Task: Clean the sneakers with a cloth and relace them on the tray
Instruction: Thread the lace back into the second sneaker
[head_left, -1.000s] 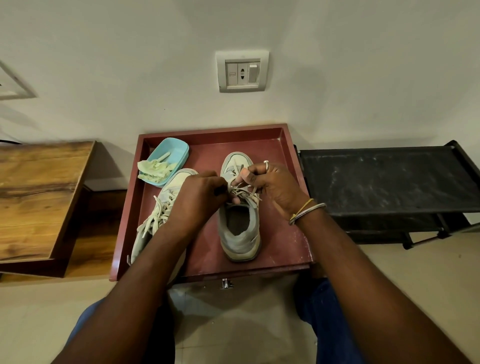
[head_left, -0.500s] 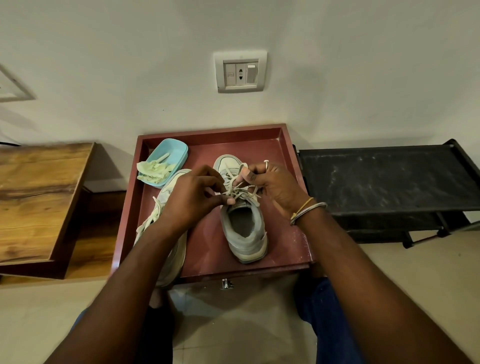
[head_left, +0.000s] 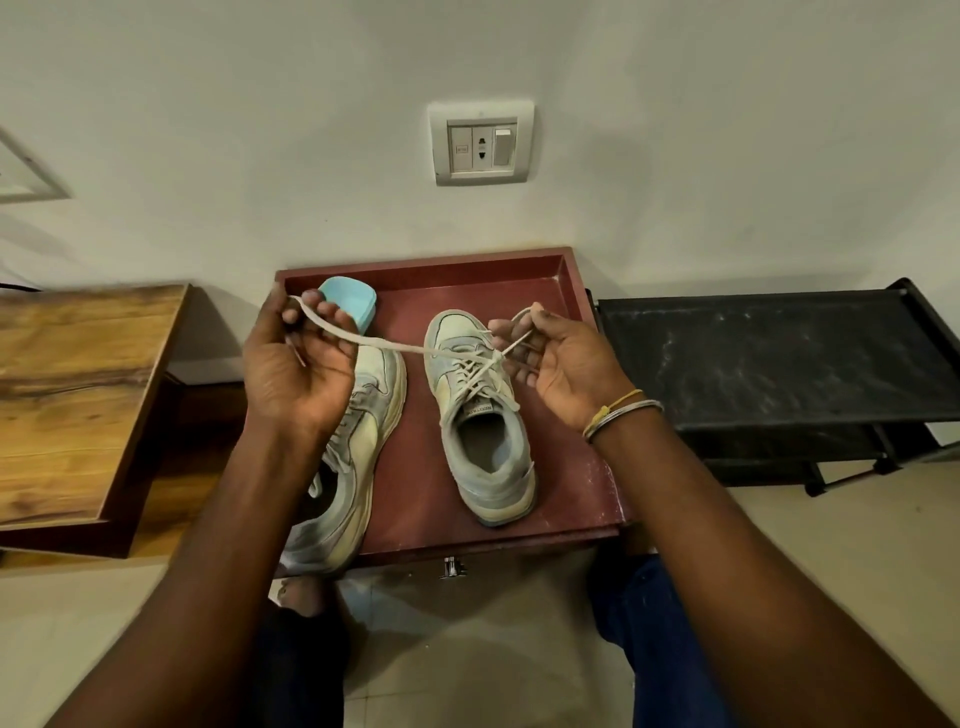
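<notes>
Much of the left-side sneaker (head_left: 370, 436) is covered by the left forearm, and its heel is seen to overhang the near edge of the tray (head_left: 519, 291); its laces can hardly be made out. The inside of the blue dish (head_left: 348, 304) at the tray's far left corner is hidden behind the left hand (head_left: 296, 364), so its contents cannot be told. What carries the tray cannot be told either. The right-side sneaker (head_left: 488, 441) is stood upright near the middle of the tray, toe toward the wall (head_left: 208, 156), apart from every rim. Its lace (head_left: 395, 345) is drawn out to both sides from a crossing over the upper eyelets. One end is pinched in the grip of the left hand, over the tray's left rim, with the tip hanging across the palm. The other strand is pinched in the grip of the right hand (head_left: 561, 369), just beside the sneaker's toe, and a small loop is shown above the fingertips. The tray is flanked by a wooden bench (head_left: 78, 389) on the left and a black rack (head_left: 779, 353) close by the right rim, both cut off by the frame. Bare tray floor is left between the sneakers and to the right of the right-side one.
</notes>
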